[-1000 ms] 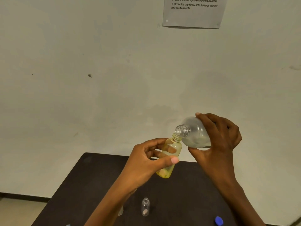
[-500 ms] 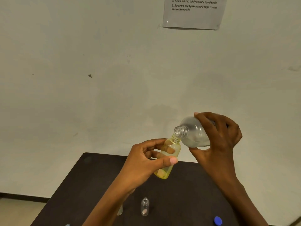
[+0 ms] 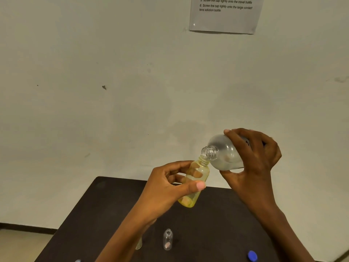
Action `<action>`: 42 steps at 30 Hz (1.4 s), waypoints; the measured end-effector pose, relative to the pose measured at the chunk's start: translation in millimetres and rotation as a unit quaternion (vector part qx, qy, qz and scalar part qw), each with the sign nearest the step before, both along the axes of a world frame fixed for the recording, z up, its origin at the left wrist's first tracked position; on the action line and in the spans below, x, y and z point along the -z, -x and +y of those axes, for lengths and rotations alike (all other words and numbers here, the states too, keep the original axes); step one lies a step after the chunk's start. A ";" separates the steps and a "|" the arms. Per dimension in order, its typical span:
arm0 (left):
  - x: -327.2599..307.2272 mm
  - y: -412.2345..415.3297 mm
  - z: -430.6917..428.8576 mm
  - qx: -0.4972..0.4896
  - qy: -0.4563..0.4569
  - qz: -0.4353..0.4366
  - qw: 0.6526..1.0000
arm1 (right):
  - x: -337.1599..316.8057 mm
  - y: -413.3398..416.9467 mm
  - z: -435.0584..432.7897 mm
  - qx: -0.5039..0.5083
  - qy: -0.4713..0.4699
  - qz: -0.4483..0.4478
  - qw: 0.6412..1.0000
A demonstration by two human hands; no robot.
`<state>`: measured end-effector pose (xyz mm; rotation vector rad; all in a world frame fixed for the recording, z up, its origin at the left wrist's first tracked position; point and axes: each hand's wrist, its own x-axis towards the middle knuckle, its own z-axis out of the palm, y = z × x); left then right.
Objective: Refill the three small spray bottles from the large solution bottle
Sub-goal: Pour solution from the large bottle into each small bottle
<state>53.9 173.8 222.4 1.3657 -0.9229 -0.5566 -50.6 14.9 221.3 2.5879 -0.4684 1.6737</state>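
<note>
Left hand [image 3: 164,188] gripping tilted yellow spray bottle [image 3: 196,183]; right hand [image 3: 251,159] clamped round tipped large solution bottle [image 3: 224,156], necks touching above dark table [image 3: 105,214].

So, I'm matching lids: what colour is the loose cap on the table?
Blue; the cap lies on the dark table, shown in the head view.

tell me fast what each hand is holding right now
Left hand: closed, holding the small yellow bottle.
Right hand: closed, holding the large solution bottle, tipped with its neck at the yellow bottle's mouth.
</note>
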 end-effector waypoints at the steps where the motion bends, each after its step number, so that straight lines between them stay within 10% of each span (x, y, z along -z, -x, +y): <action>1: -0.1 -0.1 -0.2 0.000 -0.001 0.001 1.000 | -0.1 -0.1 -0.3 0.000 0.001 0.001 1.000; 42: 1.2 1.3 -1.9 -0.002 0.008 0.008 1.000 | -3.9 1.3 -2.3 0.008 0.022 0.006 1.000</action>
